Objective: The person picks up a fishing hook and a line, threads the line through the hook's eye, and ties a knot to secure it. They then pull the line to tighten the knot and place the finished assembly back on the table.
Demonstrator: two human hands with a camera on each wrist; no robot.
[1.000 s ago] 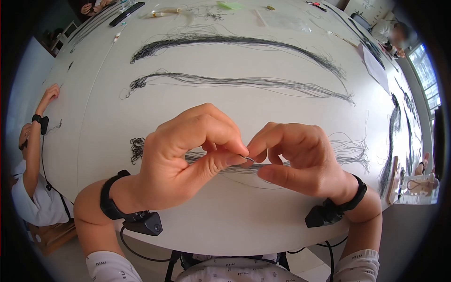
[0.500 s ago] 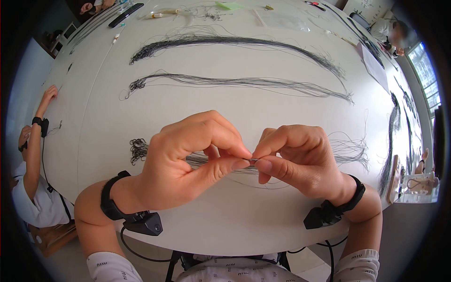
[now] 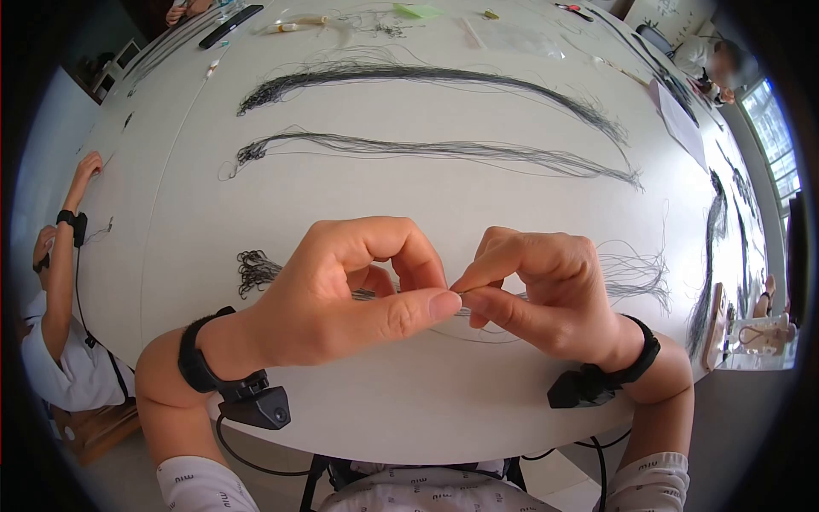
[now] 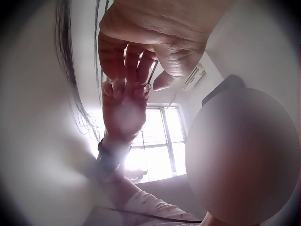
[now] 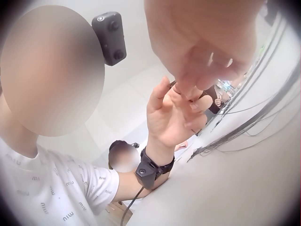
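Observation:
In the head view my left hand (image 3: 341, 294) and right hand (image 3: 546, 290) meet fingertip to fingertip above the table. Between them is a thin dark wire (image 3: 460, 293), mostly hidden by the fingers. The left thumb lies nearly straight against the index fingertip, pinching it; the right thumb and index finger pinch it from the other side. A small dark loop (image 4: 148, 86) shows by the fingertips in the left wrist view. Below the hands lies a bundle of dark wires (image 3: 253, 273), curled loops at its left end, loose ends fanning out on the right.
Two more wire bundles (image 3: 426, 75) (image 3: 426, 147) stretch across the white table (image 3: 409, 196) beyond my hands. Another dark bundle (image 3: 708, 256) and a clear clip (image 3: 759, 334) are on the right. Another person's hand (image 3: 89, 166) works at the left edge.
The right thumb, apart from its fingers a second ago, has closed against the index finger. My left hand has lowered slightly and its thumb has straightened, covering more of the wire.

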